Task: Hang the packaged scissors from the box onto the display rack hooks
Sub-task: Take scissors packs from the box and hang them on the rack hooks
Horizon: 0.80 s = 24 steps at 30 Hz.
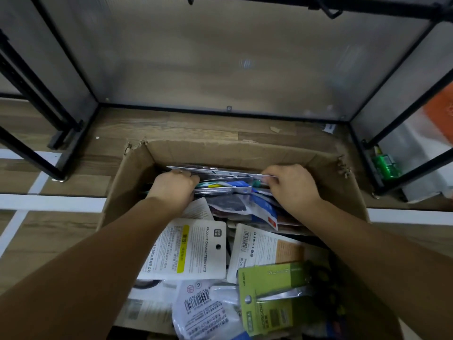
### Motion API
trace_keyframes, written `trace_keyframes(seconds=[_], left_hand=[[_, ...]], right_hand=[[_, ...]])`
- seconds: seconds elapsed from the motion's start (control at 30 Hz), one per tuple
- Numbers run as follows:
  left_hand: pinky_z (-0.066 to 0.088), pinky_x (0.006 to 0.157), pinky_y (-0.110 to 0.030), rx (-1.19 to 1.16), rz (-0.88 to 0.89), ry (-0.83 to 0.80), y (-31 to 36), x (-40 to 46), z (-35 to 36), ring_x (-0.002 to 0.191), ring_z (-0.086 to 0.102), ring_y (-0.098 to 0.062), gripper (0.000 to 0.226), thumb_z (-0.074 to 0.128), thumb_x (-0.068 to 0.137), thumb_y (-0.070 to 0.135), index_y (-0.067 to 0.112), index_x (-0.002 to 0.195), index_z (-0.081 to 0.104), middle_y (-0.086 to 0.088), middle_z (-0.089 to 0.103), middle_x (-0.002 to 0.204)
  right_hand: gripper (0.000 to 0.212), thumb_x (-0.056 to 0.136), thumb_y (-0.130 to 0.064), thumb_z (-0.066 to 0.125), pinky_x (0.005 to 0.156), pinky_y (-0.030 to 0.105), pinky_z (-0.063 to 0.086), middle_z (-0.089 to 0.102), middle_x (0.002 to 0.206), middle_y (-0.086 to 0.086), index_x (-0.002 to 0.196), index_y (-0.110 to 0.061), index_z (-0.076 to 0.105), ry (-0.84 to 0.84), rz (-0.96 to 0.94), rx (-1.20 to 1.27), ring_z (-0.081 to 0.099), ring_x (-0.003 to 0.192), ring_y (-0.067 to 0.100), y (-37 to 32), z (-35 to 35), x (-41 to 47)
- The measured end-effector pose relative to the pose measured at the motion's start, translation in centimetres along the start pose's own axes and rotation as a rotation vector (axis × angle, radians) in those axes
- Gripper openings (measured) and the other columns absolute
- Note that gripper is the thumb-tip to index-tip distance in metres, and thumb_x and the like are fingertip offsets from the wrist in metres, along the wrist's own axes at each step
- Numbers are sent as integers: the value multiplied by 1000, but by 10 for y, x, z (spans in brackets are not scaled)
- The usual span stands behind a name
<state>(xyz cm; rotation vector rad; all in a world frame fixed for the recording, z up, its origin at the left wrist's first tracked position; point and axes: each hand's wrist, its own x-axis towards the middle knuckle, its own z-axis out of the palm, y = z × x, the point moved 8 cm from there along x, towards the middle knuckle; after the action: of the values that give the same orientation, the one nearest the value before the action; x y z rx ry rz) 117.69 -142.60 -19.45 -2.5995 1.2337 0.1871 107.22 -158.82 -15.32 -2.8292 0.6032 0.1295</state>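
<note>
Nearest the camera, loose packs lie flat in the cardboard box [115, 190]: a green carded pair of scissors [272, 295] with its blades showing at the lower right, a white card [188, 249] printed with product text and a round hang hole in the middle, and a clear bag with a barcode [201, 307] below it. Both forearms reach over these to the far end of the box, where a bundle of packs [220, 177] stands on edge against the back wall. The left hand [172, 188] has its fingers curled over the bundle's left end, and the right hand [291, 186] pinches its right end, thumb and fingers closed on the top card. The bundle's long axis runs left to right, straight across between the two hands, so each hand has one end and neither is clearly nearer; which packs in it hold scissors cannot be told from this angle. I judge the coming move to be a straight lift up and out, keeping the stack level so the thin cards do not fan apart or slide back into the box. Beyond the box is the wooden floor [171, 123], then the black-framed rack [93, 94] with its pale back panel. One hook [329, 11] juts from the crossbar at the very top, well above and behind the hands.
</note>
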Motion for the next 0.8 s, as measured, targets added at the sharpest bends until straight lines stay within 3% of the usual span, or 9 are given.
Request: trace_keyframes(seconds=[0.1, 0.17, 0.27, 0.3, 0.37, 0.47, 0.53, 0.63, 0.8], left_hand=[[44, 84, -30, -22, 4, 24, -5, -17, -13, 117, 48, -20, 34, 39, 98, 32, 21, 129, 47, 1, 53, 129], [44, 78, -29, -84, 1, 67, -10, -31, -32, 113, 52, -21, 33, 45, 96, 33, 20, 126, 51, 0, 57, 124], [51, 58, -34, -201, 61, 112, -16, -53, -77, 81, 64, -31, 24, 69, 79, 25, 8, 96, 67, -11, 67, 88], [52, 54, -37, -214, 50, 115, -21, -60, -94, 74, 64, -33, 23, 64, 78, 26, 6, 89, 68, -13, 66, 80], [49, 64, -37, -232, -22, 60, -29, -75, -131, 86, 64, -34, 32, 45, 85, 31, 8, 98, 63, -14, 66, 92], [39, 75, -31, -124, -77, -29, -37, -90, -186, 108, 55, -29, 32, 40, 97, 32, 14, 121, 49, -9, 59, 119], [36, 74, -31, -170, -84, -48, -38, -101, -236, 107, 54, -30, 30, 41, 96, 32, 13, 118, 50, -10, 59, 118], [36, 70, -33, -343, -77, 19, -51, -122, -317, 101, 56, -30, 26, 46, 92, 33, 12, 105, 55, -11, 62, 109], [22, 59, -31, -605, 52, 171, -77, -169, -490, 88, 58, -31, 61, 28, 64, 58, 12, 89, 59, -13, 66, 91]], right_hand=[[23, 97, -27, 44, 81, 34, 45, 67, 94, 1, 101, -23, 66, -3, 5, 58, 60, 90, 19, 22, -16, -21], [22, 95, -23, 48, 85, 33, 44, 68, 103, 3, 107, -22, 66, -43, 15, 95, 60, 98, 21, 32, -29, -37], [41, 91, -15, 55, 105, 31, 34, 55, 132, 3, 132, -18, 52, -81, 62, 112, 48, 123, 21, 36, -56, -56], [45, 90, -13, 55, 108, 29, 29, 51, 137, 3, 134, -18, 49, -86, 69, 122, 45, 126, 20, 34, -68, -61], [46, 90, -10, 53, 105, 24, 26, 48, 140, 3, 135, -17, 49, -101, 88, 150, 41, 128, 20, 24, -96, -71], [42, 89, -20, 53, 102, 27, 33, 52, 136, 5, 130, -17, 54, -147, 133, 189, 45, 125, 23, 2, -144, -82], [45, 82, -28, 43, 95, 30, 40, 60, 126, 8, 123, -17, 61, -185, 135, 181, 52, 116, 27, -15, -182, -89], [37, 88, -17, 49, 92, 25, 38, 58, 128, 9, 123, -15, 59, -244, 144, 157, 52, 117, 26, -42, -257, -98], [40, 92, -14, 49, 96, 21, 36, 50, 137, 8, 132, -14, 51, -401, 75, 184, 48, 123, 21, -104, -403, -117]])
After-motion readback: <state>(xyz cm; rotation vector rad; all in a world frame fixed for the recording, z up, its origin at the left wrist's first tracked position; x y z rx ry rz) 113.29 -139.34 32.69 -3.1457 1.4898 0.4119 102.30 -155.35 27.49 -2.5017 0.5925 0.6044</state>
